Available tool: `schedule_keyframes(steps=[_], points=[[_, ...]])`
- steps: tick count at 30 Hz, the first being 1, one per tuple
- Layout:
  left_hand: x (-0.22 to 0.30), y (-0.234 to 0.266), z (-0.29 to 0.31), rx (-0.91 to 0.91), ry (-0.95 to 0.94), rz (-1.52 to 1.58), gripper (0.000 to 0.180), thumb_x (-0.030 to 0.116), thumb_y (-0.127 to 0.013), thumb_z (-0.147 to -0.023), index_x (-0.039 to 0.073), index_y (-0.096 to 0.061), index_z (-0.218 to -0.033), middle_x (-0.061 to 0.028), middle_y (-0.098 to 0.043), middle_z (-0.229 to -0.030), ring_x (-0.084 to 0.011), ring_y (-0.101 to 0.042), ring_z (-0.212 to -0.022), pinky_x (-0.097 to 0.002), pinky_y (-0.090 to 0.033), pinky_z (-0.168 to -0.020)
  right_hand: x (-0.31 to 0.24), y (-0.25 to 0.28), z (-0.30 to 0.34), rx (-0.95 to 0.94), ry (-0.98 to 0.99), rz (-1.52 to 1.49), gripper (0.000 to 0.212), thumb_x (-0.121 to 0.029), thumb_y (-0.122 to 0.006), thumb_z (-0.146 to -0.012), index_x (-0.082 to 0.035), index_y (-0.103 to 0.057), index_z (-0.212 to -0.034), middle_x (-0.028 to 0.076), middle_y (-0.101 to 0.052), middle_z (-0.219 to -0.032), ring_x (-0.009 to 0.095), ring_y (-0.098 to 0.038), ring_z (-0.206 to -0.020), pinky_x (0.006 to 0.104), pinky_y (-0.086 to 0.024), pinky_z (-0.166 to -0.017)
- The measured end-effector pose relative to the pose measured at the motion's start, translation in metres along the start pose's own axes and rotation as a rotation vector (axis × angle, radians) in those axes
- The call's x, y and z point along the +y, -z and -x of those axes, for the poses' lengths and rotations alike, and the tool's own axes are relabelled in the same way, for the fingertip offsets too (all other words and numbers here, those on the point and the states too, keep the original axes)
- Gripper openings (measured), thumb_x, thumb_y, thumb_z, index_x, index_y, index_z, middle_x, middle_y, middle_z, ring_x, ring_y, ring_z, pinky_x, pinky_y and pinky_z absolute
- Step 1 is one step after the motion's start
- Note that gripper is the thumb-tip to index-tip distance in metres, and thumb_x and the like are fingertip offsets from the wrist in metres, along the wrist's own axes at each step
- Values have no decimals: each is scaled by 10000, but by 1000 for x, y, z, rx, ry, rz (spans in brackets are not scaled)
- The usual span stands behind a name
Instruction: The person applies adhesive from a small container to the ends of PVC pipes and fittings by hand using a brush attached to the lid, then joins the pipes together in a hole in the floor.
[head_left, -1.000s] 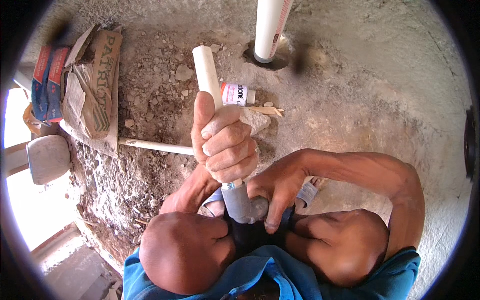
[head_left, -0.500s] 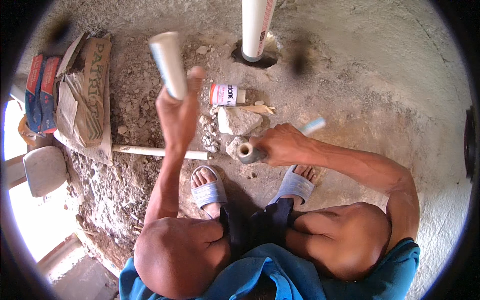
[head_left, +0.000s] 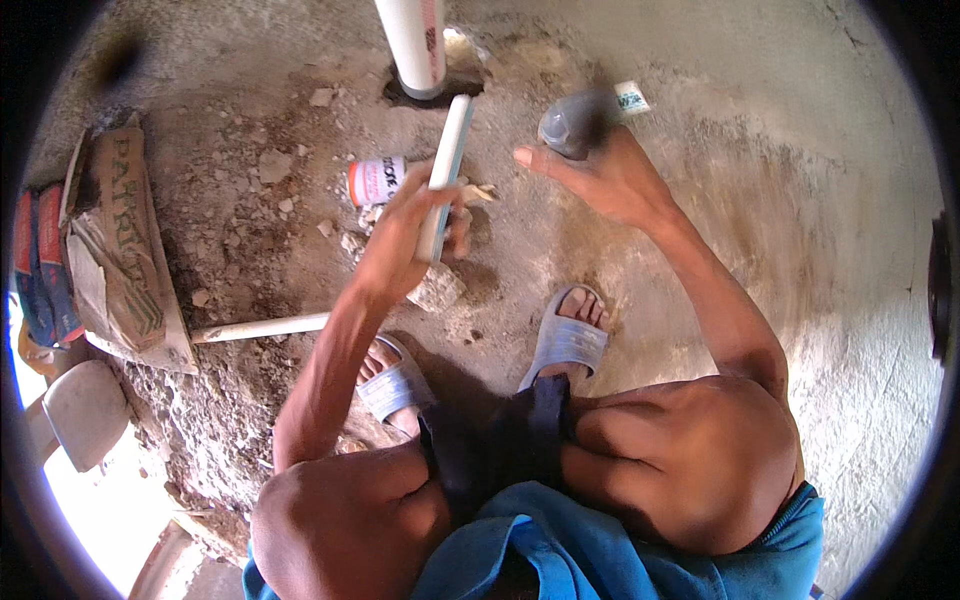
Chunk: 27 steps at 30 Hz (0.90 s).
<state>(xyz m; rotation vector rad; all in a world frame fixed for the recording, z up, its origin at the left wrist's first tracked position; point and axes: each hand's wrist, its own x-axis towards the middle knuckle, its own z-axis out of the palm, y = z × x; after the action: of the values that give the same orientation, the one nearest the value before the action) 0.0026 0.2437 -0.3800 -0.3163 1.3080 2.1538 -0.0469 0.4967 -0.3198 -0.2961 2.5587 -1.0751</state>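
My left hand (head_left: 400, 225) grips a long, flat white-and-blue bar (head_left: 452, 165), raised over the rubble with its upper end tilted toward the pipe. My right hand (head_left: 622, 180) is off to the right, its thumb pointing left and most fingers hidden. Against that hand's palm side is a dark grey, rounded object (head_left: 565, 128); its kind is unclear, and a dark smudge covers part of it. Just past the fingers shows a small white printed piece (head_left: 632, 97); I cannot tell whether it is attached. An orange-and-white can (head_left: 376, 181) lies on its side beside my left hand.
An upright white pipe (head_left: 412, 45) stands in a hole at the back. Stones (head_left: 437, 288) sit below my left hand, and a thin white pipe (head_left: 260, 328) lies left. Torn paper sacks (head_left: 122, 240) and a pale seat-like slab (head_left: 87, 415) are farther left. A rough wall (head_left: 870, 300) rises right.
My right hand has moved up and away with the grey object, whose rounded end now shows. My left hand has come lower and right, turning the bar edge-on. The whole view has shifted.
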Motion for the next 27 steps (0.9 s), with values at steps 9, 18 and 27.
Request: schedule_keyframes(steps=[9, 18, 27], points=[[-25, -5, -133, 143, -141, 129, 457, 227, -526, -1045, 100, -340, -1442, -79, -562, -1220, -142, -541, -738, -241, -459, -579, 28, 8, 39, -32, -50, 56, 514, -506, -751, -859, -10, -671, -970, 142, -665, -879, 282, -637, -804, 393, -511, -747], [-28, -5, -195, 313, -221, 442, 326, 191, -603, -990, 88, -449, -1258, -67, -553, -1060, -132, -507, -690, -232, -406, -506, 57, -3, 49, -81, -83, -97, 407, -409, -798, -857, -50, -617, -924, 43, -601, -843, 173, -586, -794, 355, -488, -733], [-32, 3, -240, 326, -393, 932, 332, 59, -651, -955, 74, -486, -1243, -81, -491, -1167, -174, -536, -1088, -237, -553, -750, 56, -12, 46, -219, -114, -62, 493, -444, -818, -809, -33, -637, -1011, 118, -644, -961, 268, -654, -889, 396, -511, -805]])
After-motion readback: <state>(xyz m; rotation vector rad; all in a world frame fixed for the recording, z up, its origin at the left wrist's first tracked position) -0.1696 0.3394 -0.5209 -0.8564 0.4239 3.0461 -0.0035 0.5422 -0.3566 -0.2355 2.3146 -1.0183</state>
